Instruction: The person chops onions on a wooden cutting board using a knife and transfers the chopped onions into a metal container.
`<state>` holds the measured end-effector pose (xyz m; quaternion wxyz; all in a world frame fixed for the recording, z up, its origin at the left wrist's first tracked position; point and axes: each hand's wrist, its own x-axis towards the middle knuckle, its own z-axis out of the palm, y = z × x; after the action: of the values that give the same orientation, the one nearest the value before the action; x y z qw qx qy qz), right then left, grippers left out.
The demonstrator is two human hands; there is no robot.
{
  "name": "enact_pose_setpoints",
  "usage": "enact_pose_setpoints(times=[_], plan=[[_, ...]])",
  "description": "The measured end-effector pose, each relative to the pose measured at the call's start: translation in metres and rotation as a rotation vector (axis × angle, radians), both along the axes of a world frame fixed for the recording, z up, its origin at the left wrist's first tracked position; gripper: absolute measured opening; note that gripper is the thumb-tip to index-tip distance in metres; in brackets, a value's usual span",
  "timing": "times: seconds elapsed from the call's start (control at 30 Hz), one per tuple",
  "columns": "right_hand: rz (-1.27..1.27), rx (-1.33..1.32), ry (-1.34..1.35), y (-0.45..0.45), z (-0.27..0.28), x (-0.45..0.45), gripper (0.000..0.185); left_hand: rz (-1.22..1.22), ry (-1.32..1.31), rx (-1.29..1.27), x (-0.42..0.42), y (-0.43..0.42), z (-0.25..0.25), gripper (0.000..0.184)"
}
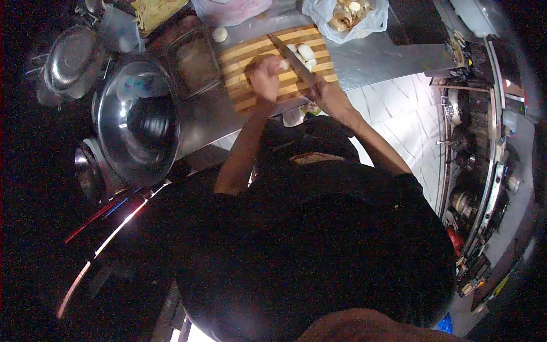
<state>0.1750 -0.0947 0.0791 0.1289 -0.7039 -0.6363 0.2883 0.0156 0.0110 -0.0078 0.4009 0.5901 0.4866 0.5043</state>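
Note:
A striped wooden cutting board (pixel 239 57) lies on the metal counter in front of me. My right hand (pixel 326 96) is closed round the handle of a knife (pixel 292 57), whose long blade slants up and left across the board. At the left of the blade, my left hand (pixel 266 81) is closed, slightly blurred, with a small pale piece of onion (pixel 283 64) at its fingertips. Several peeled white onions (pixel 306 52), some seemingly cut, rest on the board just right of the blade. Another whole onion (pixel 220 35) sits on the counter beyond the board's left corner.
A plastic bag with onion skins (pixel 347 17) lies beyond the board. Left of the board are a clear rectangular container (pixel 194 60), a large transparent bowl (pixel 138 122) and a metal strainer (pixel 74 58). A pinkish plastic bag (pixel 231 10) lies at the back. Shelves with pots (pixel 464 159) stand at right.

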Motion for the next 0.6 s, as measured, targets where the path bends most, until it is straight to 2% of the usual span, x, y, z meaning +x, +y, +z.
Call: enact_pose_setpoints(times=[0.03,0.1,0.17,0.27,0.3,0.37,0.47,0.5,0.6], plan=[[0.001,-0.021,0.027,-0.001,0.006,-0.002,0.030,0.021,0.163,0.018,-0.004,-0.005,0.020,0.019],[-0.004,-0.112,-0.012,-0.002,0.017,-0.014,0.030,0.047,0.183,0.025,0.001,0.001,0.058,0.020],[0.057,-0.140,0.022,-0.006,0.003,-0.014,0.033,0.011,0.145,0.062,0.010,0.008,0.062,0.024],[0.070,-0.086,0.068,-0.010,-0.004,-0.024,0.038,-0.233,0.645,0.251,0.040,0.015,0.078,0.026],[0.020,-0.108,0.122,-0.011,-0.006,-0.029,0.030,-0.255,0.755,0.266,0.051,0.010,0.080,0.026],[0.040,-0.064,0.088,-0.011,-0.017,-0.034,0.031,-0.291,0.979,0.296,0.071,-0.001,0.081,0.027],[0.046,-0.019,0.085,-0.010,-0.021,-0.034,0.033,-0.387,1.141,0.132,0.088,0.006,0.060,0.029],[0.043,-0.007,0.092,-0.008,-0.016,-0.033,0.034,-0.435,1.141,0.090,0.088,0.007,0.061,0.029],[-0.016,-0.144,0.075,-0.008,-0.001,-0.025,0.034,-0.331,0.783,0.040,0.087,0.010,0.059,0.031]])
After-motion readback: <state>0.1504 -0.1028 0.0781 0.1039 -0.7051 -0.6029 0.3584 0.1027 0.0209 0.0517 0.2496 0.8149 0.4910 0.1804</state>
